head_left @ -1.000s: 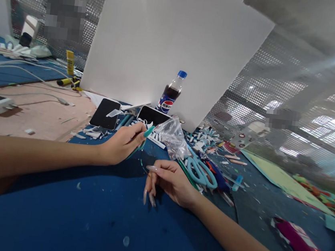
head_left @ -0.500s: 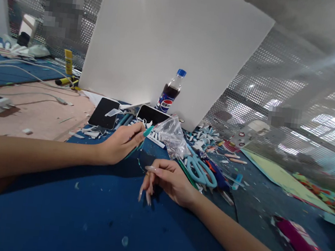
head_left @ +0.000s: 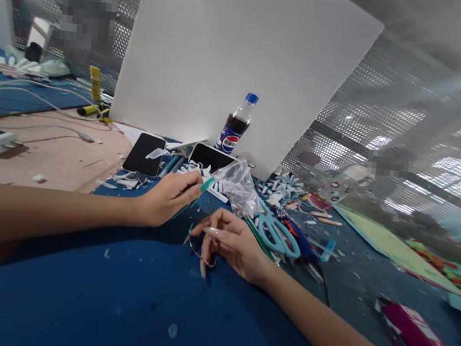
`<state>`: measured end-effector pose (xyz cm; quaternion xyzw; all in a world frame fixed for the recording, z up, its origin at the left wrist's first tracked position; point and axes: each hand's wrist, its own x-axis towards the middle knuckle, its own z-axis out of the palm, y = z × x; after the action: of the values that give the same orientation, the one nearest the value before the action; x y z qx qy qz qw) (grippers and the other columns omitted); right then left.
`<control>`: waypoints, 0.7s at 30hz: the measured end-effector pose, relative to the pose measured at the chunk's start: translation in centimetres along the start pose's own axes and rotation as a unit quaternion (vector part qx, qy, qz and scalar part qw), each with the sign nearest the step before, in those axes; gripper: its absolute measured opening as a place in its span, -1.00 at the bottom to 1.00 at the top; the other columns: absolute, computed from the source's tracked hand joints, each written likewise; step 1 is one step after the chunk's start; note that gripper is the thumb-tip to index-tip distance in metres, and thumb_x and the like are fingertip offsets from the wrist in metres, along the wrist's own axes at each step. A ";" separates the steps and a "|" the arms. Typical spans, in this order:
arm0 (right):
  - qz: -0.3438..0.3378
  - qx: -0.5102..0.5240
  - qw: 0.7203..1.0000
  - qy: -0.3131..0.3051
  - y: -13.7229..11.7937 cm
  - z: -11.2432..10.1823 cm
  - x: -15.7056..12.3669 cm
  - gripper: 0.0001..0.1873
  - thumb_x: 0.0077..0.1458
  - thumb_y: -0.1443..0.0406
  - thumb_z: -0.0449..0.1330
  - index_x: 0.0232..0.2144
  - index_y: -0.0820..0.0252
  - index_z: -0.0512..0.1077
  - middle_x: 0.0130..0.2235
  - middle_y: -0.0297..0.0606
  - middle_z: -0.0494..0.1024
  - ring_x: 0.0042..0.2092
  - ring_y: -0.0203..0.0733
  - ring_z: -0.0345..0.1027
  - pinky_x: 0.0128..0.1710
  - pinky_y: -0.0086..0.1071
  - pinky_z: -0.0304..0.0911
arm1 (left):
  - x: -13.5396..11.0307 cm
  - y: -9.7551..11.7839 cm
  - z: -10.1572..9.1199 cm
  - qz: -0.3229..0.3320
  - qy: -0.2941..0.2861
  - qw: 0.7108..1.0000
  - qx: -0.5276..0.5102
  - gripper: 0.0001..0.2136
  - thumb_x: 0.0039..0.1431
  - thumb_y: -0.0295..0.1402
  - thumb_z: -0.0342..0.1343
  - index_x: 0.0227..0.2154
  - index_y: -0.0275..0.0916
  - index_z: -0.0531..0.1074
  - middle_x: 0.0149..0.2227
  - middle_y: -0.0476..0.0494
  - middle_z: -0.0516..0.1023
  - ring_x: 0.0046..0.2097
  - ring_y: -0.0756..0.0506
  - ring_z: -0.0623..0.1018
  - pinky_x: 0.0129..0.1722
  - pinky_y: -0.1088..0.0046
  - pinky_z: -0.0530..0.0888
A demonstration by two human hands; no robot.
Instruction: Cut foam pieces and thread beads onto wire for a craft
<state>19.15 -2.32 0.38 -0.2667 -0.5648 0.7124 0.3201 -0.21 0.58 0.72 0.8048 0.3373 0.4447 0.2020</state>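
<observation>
My left hand (head_left: 171,197) is closed in a pinch, with a long teal nail at the thumb tip. A short piece of thin thread seems to hang just under that thumb. Lower and to the right, my right hand (head_left: 233,245) has its fingers curled, with long pale nails. A thin beaded string (head_left: 194,251) curves by these fingertips, its green upper end standing free and its lower part passing behind a finger. Whether both hands hold the same string is too fine to make out.
Behind my hands lie a clear plastic bag (head_left: 239,188), two dark-screened phones (head_left: 144,155) and a cola bottle (head_left: 233,126) before a white board (head_left: 236,46). Light-blue scissors (head_left: 275,236) lie right of my right hand. White scraps (head_left: 282,187) and a magenta object (head_left: 419,339) are farther right.
The string hung between both hands before; now it curves beside the right fingertips. My right fingers have lifted and spread slightly. My left hand has barely moved.
</observation>
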 end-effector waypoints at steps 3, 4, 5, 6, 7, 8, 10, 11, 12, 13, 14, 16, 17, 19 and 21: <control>-0.004 -0.031 0.999 0.019 -0.1 0.3 0.0 -0.71 -0.05 0.27 0.26 -0.29 0.19 0.25 -0.30 -0.31 0.47 -0.56 -0.40 0.37 -0.62 -0.52 0.23 | -0.1 0.0 0.0 0.034 -0.024 0.999 0.023 -0.80 0.21 -0.37 -0.19 -0.54 -0.23 0.14 -0.61 0.10 0.16 -0.56 0.08 0.17 -0.56 0.54 0.15; 0.002 -0.051 0.998 0.028 0.0 0.5 0.0 -0.66 -0.08 0.26 0.28 -0.24 0.18 0.27 -0.33 -0.34 0.44 -0.58 -0.42 0.34 -0.64 -0.54 0.21 | -0.1 0.1 0.0 0.040 -0.028 0.998 0.026 -0.80 0.20 -0.37 -0.20 -0.53 -0.23 0.15 -0.62 0.10 0.17 -0.57 0.08 0.17 -0.57 0.55 0.15; 0.010 -0.074 0.997 0.037 0.0 0.8 -0.1 -0.62 -0.10 0.26 0.30 -0.22 0.19 0.29 -0.37 -0.37 0.42 -0.60 -0.46 0.30 -0.66 -0.57 0.18 | -0.1 0.1 0.1 0.044 -0.030 0.998 0.029 -0.80 0.20 -0.38 -0.20 -0.53 -0.23 0.15 -0.63 0.10 0.18 -0.58 0.08 0.16 -0.58 0.55 0.15; 0.018 -0.098 0.994 0.046 0.1 1.2 -0.1 -0.62 -0.12 0.25 0.31 -0.22 0.20 0.31 -0.42 -0.40 0.40 -0.61 -0.49 0.26 -0.68 -0.59 0.15 | -0.1 0.1 0.1 0.045 -0.029 0.998 0.031 -0.81 0.20 -0.38 -0.20 -0.53 -0.22 0.15 -0.63 0.10 0.18 -0.58 0.08 0.16 -0.58 0.55 0.15; 0.024 -0.126 0.990 0.055 0.1 1.5 -0.1 -0.64 -0.13 0.25 0.31 -0.25 0.23 0.35 -0.47 -0.43 0.38 -0.63 -0.51 0.21 -0.69 -0.61 0.12 | -0.1 0.1 0.1 0.043 -0.027 0.998 0.034 -0.81 0.20 -0.38 -0.19 -0.53 -0.22 0.15 -0.63 0.10 0.18 -0.59 0.08 0.16 -0.59 0.56 0.15; 0.026 -0.154 0.986 0.061 0.2 1.8 -0.1 -0.69 -0.12 0.25 0.31 -0.29 0.25 0.38 -0.53 -0.45 0.35 -0.65 -0.53 0.16 -0.71 -0.63 0.08 | 0.0 0.2 0.1 0.040 -0.027 0.998 0.036 -0.81 0.20 -0.38 -0.18 -0.53 -0.23 0.15 -0.64 0.10 0.18 -0.59 0.08 0.17 -0.59 0.56 0.16; 0.026 -0.200 0.977 0.069 0.3 2.3 -0.2 -0.77 -0.06 0.20 0.27 -0.42 0.29 0.44 -0.63 -0.46 0.32 -0.68 -0.53 0.11 -0.75 -0.63 0.02 | 0.0 0.2 0.2 0.032 -0.026 0.999 0.035 -0.80 0.20 -0.37 -0.17 -0.54 -0.23 0.16 -0.63 0.10 0.19 -0.58 0.08 0.19 -0.59 0.57 0.17; 0.024 -0.210 0.974 0.075 0.4 2.5 -0.2 -0.75 -0.03 0.17 0.24 -0.48 0.31 0.45 -0.67 -0.45 0.31 -0.70 -0.53 0.10 -0.76 -0.63 0.00 | 0.0 0.2 0.2 0.024 -0.026 0.999 0.031 -0.80 0.21 -0.36 -0.16 -0.53 -0.23 0.17 -0.64 0.10 0.20 -0.58 0.08 0.20 -0.59 0.57 0.18; 0.023 -0.213 0.973 0.083 0.4 2.6 -0.2 -0.71 0.00 0.15 0.21 -0.52 0.31 0.45 -0.69 -0.44 0.31 -0.72 -0.53 0.09 -0.78 -0.62 -0.01 | 0.0 0.2 0.3 0.015 -0.028 0.999 0.022 -0.81 0.22 -0.35 -0.16 -0.51 -0.24 0.19 -0.63 0.10 0.21 -0.58 0.08 0.22 -0.58 0.58 0.20; 0.020 -0.208 0.974 0.093 0.4 2.6 -0.2 -0.68 0.02 0.14 0.19 -0.54 0.32 0.45 -0.71 -0.44 0.31 -0.74 -0.53 0.07 -0.79 -0.62 -0.02 | 0.0 0.2 0.3 0.005 -0.032 0.999 0.009 -0.82 0.22 -0.34 -0.16 -0.47 -0.24 0.21 -0.61 0.08 0.24 -0.57 0.08 0.25 -0.57 0.58 0.24; 0.017 -0.196 0.975 0.104 0.4 2.5 -0.2 -0.67 0.03 0.13 0.17 -0.54 0.32 0.46 -0.72 -0.44 0.31 -0.76 -0.53 0.06 -0.81 -0.62 -0.04 | 0.0 0.1 0.4 -0.004 -0.036 0.999 -0.011 -0.83 0.23 -0.32 -0.16 -0.40 -0.26 0.25 -0.57 0.06 0.29 -0.55 0.07 0.30 -0.54 0.57 0.28; 0.010 -0.168 0.977 0.129 0.5 2.3 -0.2 -0.67 0.02 0.13 0.17 -0.51 0.33 0.47 -0.73 -0.45 0.33 -0.79 -0.53 0.04 -0.83 -0.62 -0.06 | 0.0 -0.1 0.5 -0.017 -0.044 0.997 -0.057 -0.79 0.23 -0.29 -0.16 -0.21 -0.30 0.27 -0.41 -0.06 0.40 -0.43 0.04 0.41 -0.43 0.54 0.39; 0.005 -0.153 0.979 0.138 0.5 2.2 -0.2 -0.68 0.01 0.13 0.19 -0.50 0.33 0.48 -0.73 -0.46 0.33 -0.79 -0.53 0.04 -0.84 -0.62 -0.07 | 0.0 -0.2 0.6 -0.018 -0.044 0.996 -0.077 -0.73 0.23 -0.26 -0.16 -0.12 -0.31 0.26 -0.31 -0.14 0.42 -0.35 0.01 0.45 -0.36 0.50 0.43; -0.013 -0.119 0.981 0.153 0.5 2.0 -0.3 -0.70 -0.02 0.14 0.21 -0.51 0.32 0.47 -0.73 -0.46 0.34 -0.80 -0.53 0.05 -0.85 -0.63 -0.08 | 0.1 -0.4 0.7 -0.019 -0.045 0.994 -0.097 -0.65 0.21 -0.22 -0.13 -0.03 -0.31 0.26 -0.18 -0.23 0.44 -0.20 -0.06 0.47 -0.23 0.42 0.44; -0.034 -0.088 0.982 0.163 0.5 1.8 -0.4 -0.72 -0.03 0.16 0.22 -0.53 0.31 0.47 -0.73 -0.45 0.36 -0.80 -0.53 0.07 -0.85 -0.64 -0.09 | 0.3 -0.4 0.7 -0.034 -0.074 0.990 -0.115 -0.66 0.21 -0.21 -0.12 -0.09 -0.28 0.37 -0.19 -0.23 0.49 -0.17 -0.09 0.48 -0.17 0.38 0.44</control>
<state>17.99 -3.81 0.26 -0.3874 -0.5742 0.5953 0.4073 0.37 0.99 0.27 0.7951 0.2954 0.4122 0.3327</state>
